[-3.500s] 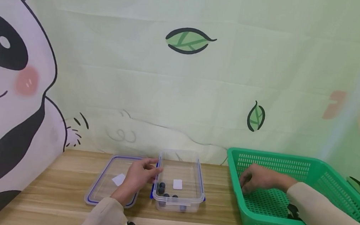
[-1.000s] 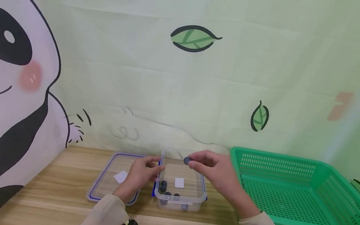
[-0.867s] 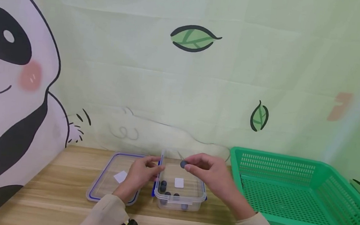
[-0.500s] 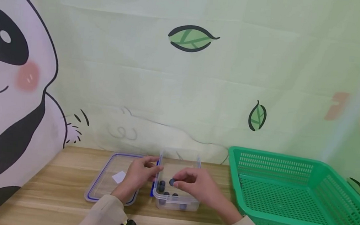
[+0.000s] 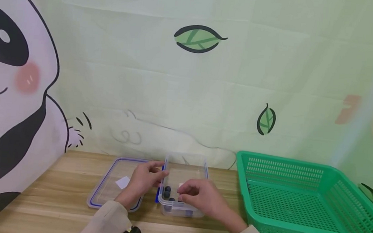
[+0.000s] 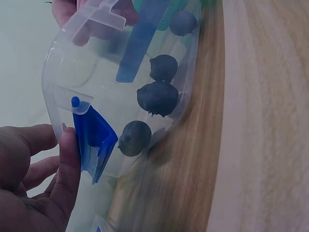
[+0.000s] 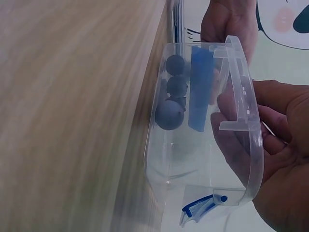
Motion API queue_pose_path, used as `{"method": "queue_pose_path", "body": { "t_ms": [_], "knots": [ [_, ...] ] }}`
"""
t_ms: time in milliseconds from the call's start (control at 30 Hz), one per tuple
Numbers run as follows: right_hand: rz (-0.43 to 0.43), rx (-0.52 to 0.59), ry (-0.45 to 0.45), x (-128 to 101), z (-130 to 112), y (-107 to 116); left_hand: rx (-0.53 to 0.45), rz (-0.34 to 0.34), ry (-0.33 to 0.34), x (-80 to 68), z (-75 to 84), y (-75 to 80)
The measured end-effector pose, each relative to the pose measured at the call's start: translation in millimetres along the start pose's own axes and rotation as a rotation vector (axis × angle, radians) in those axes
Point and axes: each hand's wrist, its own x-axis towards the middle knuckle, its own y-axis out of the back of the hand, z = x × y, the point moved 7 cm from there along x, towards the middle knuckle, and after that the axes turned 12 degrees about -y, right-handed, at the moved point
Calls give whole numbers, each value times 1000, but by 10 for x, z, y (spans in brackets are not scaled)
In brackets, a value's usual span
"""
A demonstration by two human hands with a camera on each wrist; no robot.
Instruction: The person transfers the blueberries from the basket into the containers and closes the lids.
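A clear plastic food box [image 5: 183, 207] with blue side clips stands uncovered on the table. Several blueberries [image 5: 166, 194] lie on its floor, mostly toward the left and near sides; more blueberries [image 6: 158, 98] show through the wall in the left wrist view. My left hand [image 5: 144, 179] pinches the box's left rim between thumb and fingers, beside the blue clip [image 6: 94, 142]. My right hand [image 5: 204, 197] reaches over the near right rim, its fingertips [image 7: 227, 104] inside the box above the berries. Its thumb and forefinger stand slightly apart, with no berry showing between them.
The clear lid [image 5: 99, 194] with a blue seal and a white label lies flat left of the box. A green perforated basket [image 5: 296, 229] stands on the right. Behind the wooden table [image 5: 56, 201] hangs a printed cloth with a panda.
My right hand left the basket pinching a blueberry, carried it left over the box and lowered it inside; the berry no longer shows in its fingertips. My left hand stays on the rim.
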Motion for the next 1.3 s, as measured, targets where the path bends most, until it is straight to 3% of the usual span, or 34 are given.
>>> {"method": "queue_pose_path", "body": {
  "t_ms": [767,1067,1300],
  "knots": [
    [18,2,2,-38,-65,63,17,0,12,-6,3,1],
    [103,-33,46,-169,-336,356,9,11,6,15,-12,2],
    [246,-63,88,-315,-487,763,7,3,-2,2,-1,-7]
  ]
}}
